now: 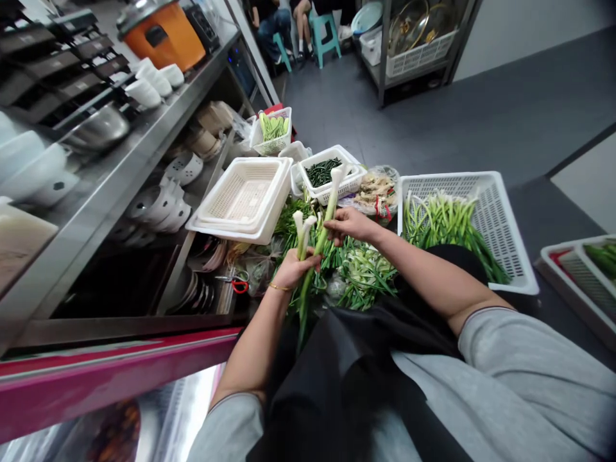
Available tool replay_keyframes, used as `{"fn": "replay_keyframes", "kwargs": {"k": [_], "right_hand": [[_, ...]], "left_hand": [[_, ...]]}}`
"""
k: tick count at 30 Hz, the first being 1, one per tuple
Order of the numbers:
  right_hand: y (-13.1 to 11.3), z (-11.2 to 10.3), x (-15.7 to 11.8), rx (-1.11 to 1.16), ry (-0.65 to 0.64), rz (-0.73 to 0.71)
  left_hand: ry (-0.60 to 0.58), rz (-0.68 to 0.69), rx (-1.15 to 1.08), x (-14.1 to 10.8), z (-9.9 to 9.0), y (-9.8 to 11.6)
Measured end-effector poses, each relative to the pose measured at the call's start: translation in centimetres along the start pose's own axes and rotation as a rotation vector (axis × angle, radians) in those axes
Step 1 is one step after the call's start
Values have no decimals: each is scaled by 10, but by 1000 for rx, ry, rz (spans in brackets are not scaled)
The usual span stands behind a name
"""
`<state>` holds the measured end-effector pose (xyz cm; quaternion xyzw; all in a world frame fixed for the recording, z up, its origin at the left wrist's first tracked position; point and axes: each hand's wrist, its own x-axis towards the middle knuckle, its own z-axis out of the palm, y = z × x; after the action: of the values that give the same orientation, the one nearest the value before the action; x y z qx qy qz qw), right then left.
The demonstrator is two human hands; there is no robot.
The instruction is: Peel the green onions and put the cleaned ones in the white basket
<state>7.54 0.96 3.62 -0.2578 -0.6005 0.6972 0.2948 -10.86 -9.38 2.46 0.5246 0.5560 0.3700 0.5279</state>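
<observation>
My left hand (294,266), with a gold bracelet at the wrist, is closed around several green onions (303,232), their white root ends pointing up. One longer, thicker green onion (332,196) rises out of the same grip. My right hand (353,224) pinches that longer stalk partway up. Green leaves trail below my left fist. Under both hands lie loose greens (294,218) and a heap of pale-green peelings (366,273). To the right, a white perforated basket (511,237) holds many trimmed green onions (440,221).
Left of the greens are nested white baskets (240,196). Beyond stand baskets of dark green chillies (323,172) and light green vegetables (273,127). Red-handled scissors (239,281) lie by the shelf. A steel counter (158,122) runs along the left; people sit on stools (325,38) at the back.
</observation>
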Motion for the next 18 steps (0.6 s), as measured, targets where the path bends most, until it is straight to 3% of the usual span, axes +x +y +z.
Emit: {"fn": "replay_keyframes", "kwargs": {"k": [3,5,6,9,10,11,13,15,18], "right_hand": [[4,-18,-18,-13,-104,-16],[11,-39,-24,-48,-23,-18],[16,-54,-25,-55,84,-17],[38,-102,-24,-76,600,19],[47,-115,-25,-134,716,75],[57,-124,-27,-256,733,177],[78,-128,-32,-600,522,441],[95,-115,-33,-864,259,648],[100,-89,-17,-1165,6,666]], "left_hand": [[-110,-38,-240,-5,-5,-11],[-139,-46,-337,-10,-14,-17],[-143,-43,-358,-13,-19,-19],[-123,-60,-339,-26,-34,-25],[-114,-76,-320,-31,-38,-27],[-105,-97,-301,-35,-41,-30],[-88,-144,-270,-41,-43,-33],[-57,-172,-266,-41,-45,-32],[71,-90,-341,-30,-53,-19]]}}
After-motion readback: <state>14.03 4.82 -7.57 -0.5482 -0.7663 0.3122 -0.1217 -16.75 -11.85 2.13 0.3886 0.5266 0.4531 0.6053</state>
